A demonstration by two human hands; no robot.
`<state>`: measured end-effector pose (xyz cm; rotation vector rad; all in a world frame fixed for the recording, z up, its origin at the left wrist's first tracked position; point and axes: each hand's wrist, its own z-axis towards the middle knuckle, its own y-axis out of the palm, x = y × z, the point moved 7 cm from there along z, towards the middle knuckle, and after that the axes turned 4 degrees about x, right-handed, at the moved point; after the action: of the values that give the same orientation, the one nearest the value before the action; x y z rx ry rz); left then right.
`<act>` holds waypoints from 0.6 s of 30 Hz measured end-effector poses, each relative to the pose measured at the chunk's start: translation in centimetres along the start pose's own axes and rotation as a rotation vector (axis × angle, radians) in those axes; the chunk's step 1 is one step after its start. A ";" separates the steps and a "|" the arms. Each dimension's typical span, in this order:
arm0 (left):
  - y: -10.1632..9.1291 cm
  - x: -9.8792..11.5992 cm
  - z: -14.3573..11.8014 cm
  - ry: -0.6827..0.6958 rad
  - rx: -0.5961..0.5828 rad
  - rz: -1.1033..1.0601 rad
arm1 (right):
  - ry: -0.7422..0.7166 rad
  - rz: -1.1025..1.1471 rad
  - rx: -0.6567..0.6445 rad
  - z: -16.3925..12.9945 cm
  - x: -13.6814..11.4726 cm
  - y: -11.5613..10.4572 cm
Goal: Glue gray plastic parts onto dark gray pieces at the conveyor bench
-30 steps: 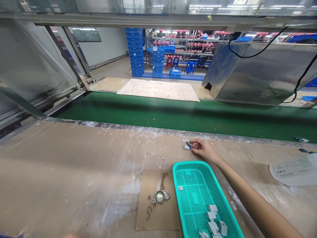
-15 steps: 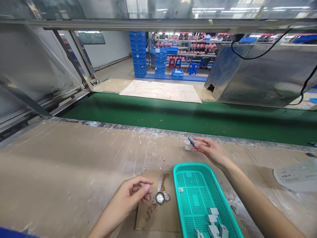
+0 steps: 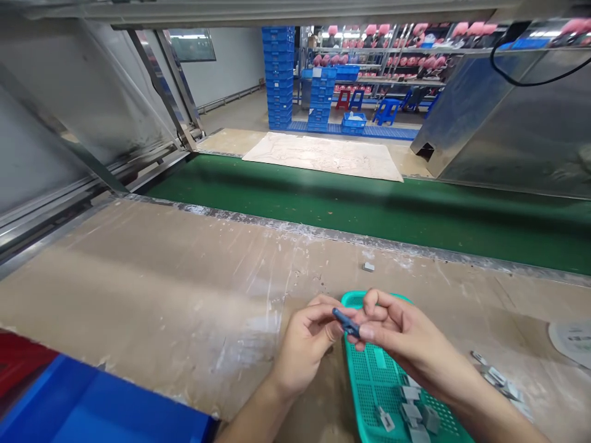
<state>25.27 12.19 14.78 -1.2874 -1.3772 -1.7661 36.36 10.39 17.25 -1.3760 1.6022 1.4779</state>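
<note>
A small dark blue piece [image 3: 345, 321], narrow with a thicker end, is held over the far end of a green mesh basket [image 3: 351, 369]. My right hand [image 3: 406, 329] pinches its near end between thumb and fingers. My left hand [image 3: 305, 344] has its thumb and fingertips closed at the piece's other side. What exactly the piece is, I cannot make out. Several small grey blocks [image 3: 410, 411] lie in the near part of the basket, with a flatter light grey piece [image 3: 385, 419] beside them. The round shiny disc on the brown board is hidden now.
A single grey block [image 3: 368, 267] lies on the worktop beyond the basket. More grey parts [image 3: 501, 378] are right of my right forearm. Blue bin [image 3: 115, 406] at the lower left. A green conveyor belt [image 3: 286, 191] runs across behind the worktop.
My right hand has brought the blue piece back toward me, and my left hand has risen to meet it. The view has shifted down and left, showing the blue bin.
</note>
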 end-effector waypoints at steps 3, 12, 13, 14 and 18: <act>-0.2 0.2 -0.2 0.052 -0.038 -0.059 | -0.078 -0.080 0.046 -0.5 -0.5 0.5; -0.5 0.0 -0.3 0.048 -0.139 -0.125 | -0.110 -0.193 0.078 -1.3 -0.3 1.0; -0.5 0.2 -0.2 0.052 -0.143 -0.134 | -0.103 -0.205 0.077 -1.3 -0.2 1.0; -0.4 0.5 -0.2 0.060 -0.149 -0.145 | -0.096 -0.218 0.075 -1.3 -0.2 1.1; 0.0 1.3 0.0 0.095 -0.187 -0.179 | -0.106 -0.218 0.069 -1.3 -0.4 1.5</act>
<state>24.72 12.34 15.95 -1.1869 -1.3349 -2.0927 35.39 9.05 18.52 -1.3622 1.3778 1.3316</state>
